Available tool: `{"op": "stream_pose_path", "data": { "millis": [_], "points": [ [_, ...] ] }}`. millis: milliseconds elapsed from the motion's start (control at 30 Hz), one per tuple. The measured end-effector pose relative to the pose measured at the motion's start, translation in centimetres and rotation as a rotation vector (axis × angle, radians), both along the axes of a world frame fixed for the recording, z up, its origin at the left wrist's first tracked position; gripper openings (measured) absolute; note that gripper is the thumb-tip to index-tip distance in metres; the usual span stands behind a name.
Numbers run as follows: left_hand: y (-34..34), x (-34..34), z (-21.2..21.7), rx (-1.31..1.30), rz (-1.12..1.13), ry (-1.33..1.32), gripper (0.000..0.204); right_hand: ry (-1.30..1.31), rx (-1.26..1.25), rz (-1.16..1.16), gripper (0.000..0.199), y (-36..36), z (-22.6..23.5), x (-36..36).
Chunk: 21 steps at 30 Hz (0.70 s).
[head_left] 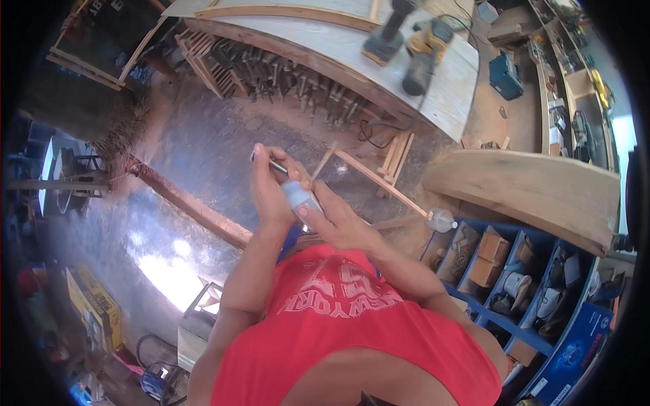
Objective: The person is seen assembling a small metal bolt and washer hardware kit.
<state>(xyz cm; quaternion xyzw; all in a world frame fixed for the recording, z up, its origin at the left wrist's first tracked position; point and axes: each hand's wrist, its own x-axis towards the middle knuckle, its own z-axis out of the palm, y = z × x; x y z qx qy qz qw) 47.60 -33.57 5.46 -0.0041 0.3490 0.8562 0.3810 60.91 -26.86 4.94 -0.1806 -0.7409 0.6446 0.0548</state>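
My left hand (272, 193) is closed in front of my chest, its thumb pointing up. A slim dark metal rod (277, 166) lies between its thumb and fingers; the rod's ends are partly hidden. Right beside it, my right hand (333, 215) is closed round a small whitish translucent bottle (298, 196). The bottle is tilted, and its upper end touches or nearly touches the fingers of my left hand. Both hands are held together above the floor.
Ahead stands a workbench (455, 88) with a cordless drill (389, 40) and a yellow-black power tool (426, 54). Clamps (298, 78) hang below. A curved wooden panel (521, 189), a clear plastic bottle (441, 220) and a blue compartment shelf (504, 316) are at right. Wooden strips (379, 179) stand ahead.
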Motion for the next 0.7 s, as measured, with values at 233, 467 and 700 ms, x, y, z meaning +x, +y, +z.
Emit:
{"op": "stream_pose_path", "data": {
  "millis": [233, 467, 700],
  "points": [
    [-1.3, -12.7, 3.0, -0.051, 0.023, 0.09, 0.044, 0.121, -0.081, 0.035, 0.047, -1.0, 1.9, -13.1],
    [4.6, -19.7, 4.4, -0.017, 0.11, 0.281, 0.048, 0.173, -0.107, -0.005, 0.05, 4.3, 2.0, -20.1],
    [17.0, -28.4, 5.0, -0.056, 0.019, 0.577, 0.044, 0.356, -0.106, -0.087, 0.056, 15.3, 1.0, -28.2]
  ]
}}
